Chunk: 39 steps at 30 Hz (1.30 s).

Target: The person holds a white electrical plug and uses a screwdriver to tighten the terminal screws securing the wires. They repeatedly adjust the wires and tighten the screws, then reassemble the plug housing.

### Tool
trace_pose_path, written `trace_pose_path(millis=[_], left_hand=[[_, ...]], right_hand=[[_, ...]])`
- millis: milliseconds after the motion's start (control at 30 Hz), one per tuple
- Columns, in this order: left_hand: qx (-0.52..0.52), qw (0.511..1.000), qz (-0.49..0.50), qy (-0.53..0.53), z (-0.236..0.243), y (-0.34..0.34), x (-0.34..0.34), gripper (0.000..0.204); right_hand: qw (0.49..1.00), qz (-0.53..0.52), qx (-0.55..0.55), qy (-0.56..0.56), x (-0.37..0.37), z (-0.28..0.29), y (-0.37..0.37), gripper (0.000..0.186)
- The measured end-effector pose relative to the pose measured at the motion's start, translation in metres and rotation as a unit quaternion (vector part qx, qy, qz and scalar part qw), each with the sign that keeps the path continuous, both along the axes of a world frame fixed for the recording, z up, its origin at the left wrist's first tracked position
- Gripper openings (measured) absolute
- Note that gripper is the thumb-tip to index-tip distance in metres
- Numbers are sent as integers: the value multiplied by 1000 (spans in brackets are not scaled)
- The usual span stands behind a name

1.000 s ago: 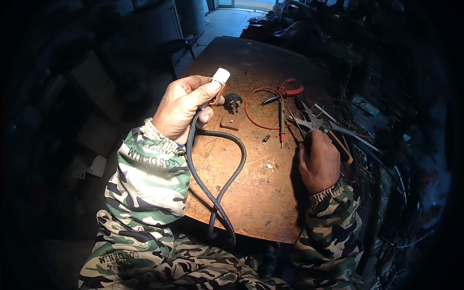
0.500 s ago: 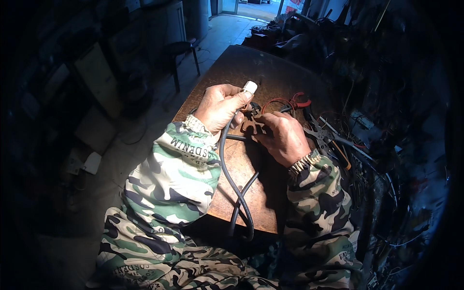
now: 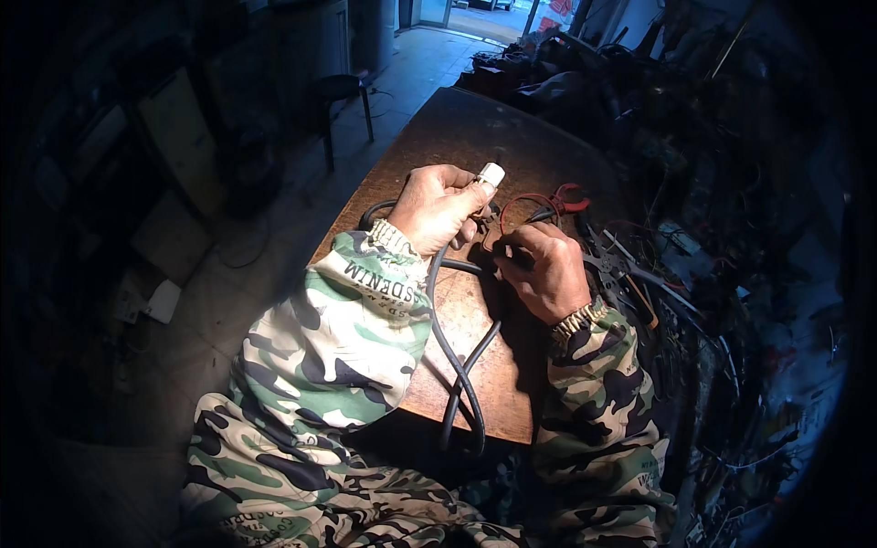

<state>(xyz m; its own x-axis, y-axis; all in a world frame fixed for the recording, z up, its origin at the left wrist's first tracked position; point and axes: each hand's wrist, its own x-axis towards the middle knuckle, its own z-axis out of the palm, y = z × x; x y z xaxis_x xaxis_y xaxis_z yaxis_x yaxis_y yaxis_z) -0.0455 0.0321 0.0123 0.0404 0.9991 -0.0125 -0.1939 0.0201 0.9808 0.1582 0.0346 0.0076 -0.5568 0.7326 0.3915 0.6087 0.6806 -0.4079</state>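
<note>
My left hand (image 3: 438, 208) is closed round a small white cylindrical connector (image 3: 491, 173), whose pale end sticks up past the thumb. Below it, dark small parts show between the fingers, too small to name. A black cable (image 3: 438, 320) runs down from beside this hand, crosses itself and droops over the table's near edge. My right hand (image 3: 546, 269) is just to the right, fingers curled and thumb pressed in; whatever they grip is hidden. Near its fingertips a thin red wire (image 3: 505, 212) curves up toward a red-handled tool or clip (image 3: 574, 198).
Both hands are above a worn wooden table (image 3: 466, 119). At its right side lie pliers (image 3: 621, 268) and other tools among loose wires. A dark heap of scrap (image 3: 731, 192) fills the right. A black stool (image 3: 338, 89) stands on the floor at the far left.
My left hand has shifted slightly right and down in the picture with the white connector. My right hand's fingers have drawn a little away from the left hand and curled in.
</note>
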Motion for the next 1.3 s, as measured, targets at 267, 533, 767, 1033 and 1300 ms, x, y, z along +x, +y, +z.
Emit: trace_pose_path(millis=[267, 533, 767, 1033, 1300], left_hand=[[-5, 999, -7, 34, -2, -8, -9, 34], [-16, 997, -29, 72, 0, -13, 4, 36], [-39, 991, -74, 108, -9, -15, 14, 44], [-54, 985, -107, 124, 3, -20, 20, 48], [-51, 984, -127, 111, -3, -20, 22, 51]], right_hand=[[765, -21, -462, 448, 36, 18, -5, 25], [683, -3, -533, 499, 50, 3, 3, 23], [667, 24, -546, 506, 49, -6, 7, 25], [680, 10, -552, 483, 45, -4, 6, 28], [706, -21, -534, 465, 46, -6, 5, 34]])
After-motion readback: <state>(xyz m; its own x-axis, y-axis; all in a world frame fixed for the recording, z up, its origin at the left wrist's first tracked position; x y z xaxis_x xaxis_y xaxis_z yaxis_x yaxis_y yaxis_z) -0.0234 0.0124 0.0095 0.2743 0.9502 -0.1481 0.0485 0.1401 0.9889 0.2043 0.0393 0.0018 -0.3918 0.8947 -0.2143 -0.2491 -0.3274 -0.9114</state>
